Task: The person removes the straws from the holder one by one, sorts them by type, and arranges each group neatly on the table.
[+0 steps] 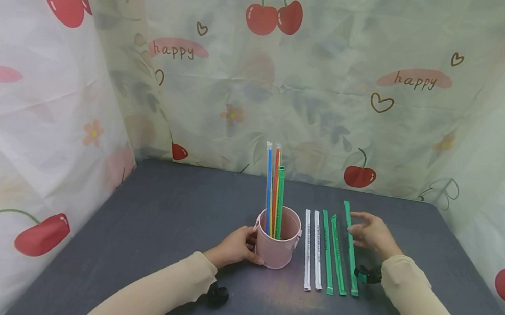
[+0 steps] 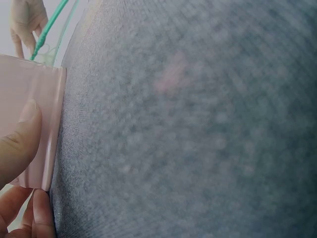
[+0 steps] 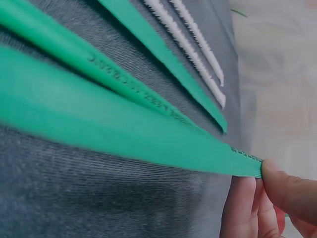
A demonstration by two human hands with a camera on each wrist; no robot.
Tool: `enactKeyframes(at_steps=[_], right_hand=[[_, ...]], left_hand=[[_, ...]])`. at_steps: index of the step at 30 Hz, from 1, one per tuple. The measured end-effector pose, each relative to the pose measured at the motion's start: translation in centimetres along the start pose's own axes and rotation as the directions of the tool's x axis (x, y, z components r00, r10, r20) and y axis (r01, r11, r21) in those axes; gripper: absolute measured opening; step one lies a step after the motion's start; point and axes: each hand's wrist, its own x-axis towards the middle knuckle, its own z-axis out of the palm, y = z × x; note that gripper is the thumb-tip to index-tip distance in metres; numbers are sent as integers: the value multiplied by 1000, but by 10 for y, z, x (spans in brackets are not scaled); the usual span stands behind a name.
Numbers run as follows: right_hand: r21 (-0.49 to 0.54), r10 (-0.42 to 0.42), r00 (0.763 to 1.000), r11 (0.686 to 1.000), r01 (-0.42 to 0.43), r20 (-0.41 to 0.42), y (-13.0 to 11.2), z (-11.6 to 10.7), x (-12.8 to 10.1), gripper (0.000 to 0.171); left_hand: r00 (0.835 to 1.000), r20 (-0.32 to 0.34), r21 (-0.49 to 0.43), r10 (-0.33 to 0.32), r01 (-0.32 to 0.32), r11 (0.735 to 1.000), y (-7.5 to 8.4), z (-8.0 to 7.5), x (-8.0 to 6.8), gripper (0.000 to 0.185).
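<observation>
on the dark grey table (image 1: pixel 158 219), near the middle, a small pink bucket (image 1: pixel 276 247) is standing upright, and the left hand (image 1: pixel 236 245) is gripping its left side, with the thumb and fingers curling round the wall just under the handle mount. the left wrist view is showing a thumb lying flat against the pink wall and another finger touching the lower edge. inside the bucket, several straws (image 1: pixel 274 190) are standing nearly upright and sticking out well above the rim: a blue one, an orange one and a green one, some in clear wrappers.

just to the right of the bucket, five wrapped straws are lying side by side on the table, running front to back: two white straws (image 1: pixel 314 251) nearest the bucket, then two green straws (image 1: pixel 332 255), then the outermost green straw (image 1: pixel 349 244). the right hand (image 1: pixel 371 234) is pinching the far end of that outermost green straw between thumb and fingertips; the right wrist view is showing the fingertips (image 3: pixel 282 183) closing on its tip, with that end seeming to be lifting off the cloth while the near end is lying by the others.

behind and beside the table, a cherry-print curtain (image 1: pixel 334 84) is hanging.
</observation>
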Motion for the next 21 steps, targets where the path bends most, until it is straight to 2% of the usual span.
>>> enactKeyframes(at_steps=[4, 10, 21], right_hand=[[13, 31, 999, 999, -31, -7, 3, 4, 2, 57], [-26, 85, 996, 996, -85, -15, 9, 9, 6, 56], [-36, 138, 990, 990, -138, -13, 16, 12, 10, 57]], left_hand=[[1000, 2, 0, -6, 6, 1000, 0, 0, 0, 67], [1000, 2, 7, -6, 6, 1000, -1, 0, 1, 67], [1000, 4, 8, 0, 0, 1000, -1, 0, 1, 66]])
